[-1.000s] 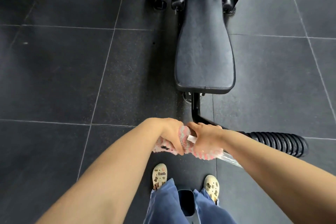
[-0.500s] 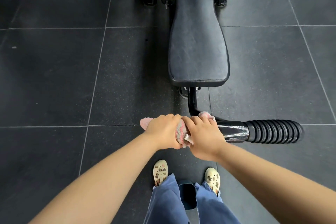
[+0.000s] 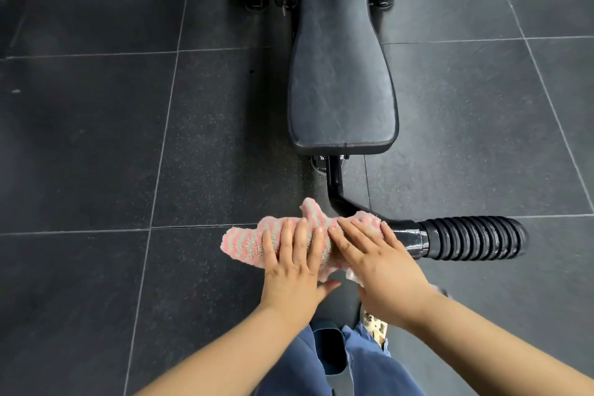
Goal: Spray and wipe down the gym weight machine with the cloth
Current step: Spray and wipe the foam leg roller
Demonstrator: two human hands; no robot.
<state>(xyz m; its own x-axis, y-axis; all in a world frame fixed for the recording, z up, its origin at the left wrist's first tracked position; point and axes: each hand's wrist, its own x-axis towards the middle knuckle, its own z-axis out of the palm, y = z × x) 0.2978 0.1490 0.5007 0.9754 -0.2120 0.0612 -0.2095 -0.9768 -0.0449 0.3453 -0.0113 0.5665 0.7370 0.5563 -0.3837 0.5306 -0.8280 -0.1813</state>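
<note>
Cloth pressed over the machine's front crossbar by two flat hands.

The gym weight machine (image 3: 342, 74) is seen from above on dark floor tiles (image 3: 96, 138), its padded seat running away from the viewer and its crossbar ending in a ribbed grip (image 3: 475, 237) at the right. The pink and grey striped cloth (image 3: 254, 241) is draped over the bar's left part, just beside the glossy collar. It is held down by the left hand (image 3: 294, 262) and the right hand (image 3: 376, 259), side by side, fingers straight and spread, nothing pinched. The wipe is judged best done with the cloth wrapped round the bar and drawn along it under even pressure, so that the underside is reached too.
</note>
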